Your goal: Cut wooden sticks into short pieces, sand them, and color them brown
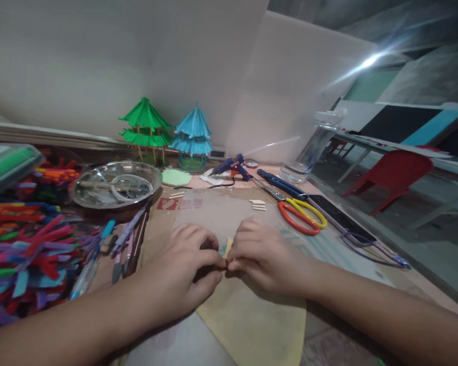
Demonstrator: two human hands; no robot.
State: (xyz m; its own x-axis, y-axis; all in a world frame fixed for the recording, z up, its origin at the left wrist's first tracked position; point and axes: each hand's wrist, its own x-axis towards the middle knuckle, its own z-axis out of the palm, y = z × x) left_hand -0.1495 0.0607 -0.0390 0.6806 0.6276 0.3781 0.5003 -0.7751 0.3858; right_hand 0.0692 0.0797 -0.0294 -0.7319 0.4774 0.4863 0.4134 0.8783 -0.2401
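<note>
A pale yellow sheet [257, 323], like paper or thin felt, lies below my hands, and a narrow tip of it shows between them. My left hand [198, 264] pinches the sheet's upper part between thumb and forefinger. Right beside it, my right hand [254, 254] is closed on the same part, its fingertips almost meeting the left ones. The exact spot under the fingertips is hidden. Short pale sticks [258, 205] lie just beyond my right hand, and a few more sticks [176, 195] lie farther left.
Colourful fuzzy strips [26, 259] heap up at left, beside pens [95, 259] and a metal tray [114, 203]. Green [145, 127] and blue [194, 129] model pagodas stand behind. A glue gun [231, 165], scissors [301, 213], a cutter [280, 184] and a clear bottle [309, 152] are at right.
</note>
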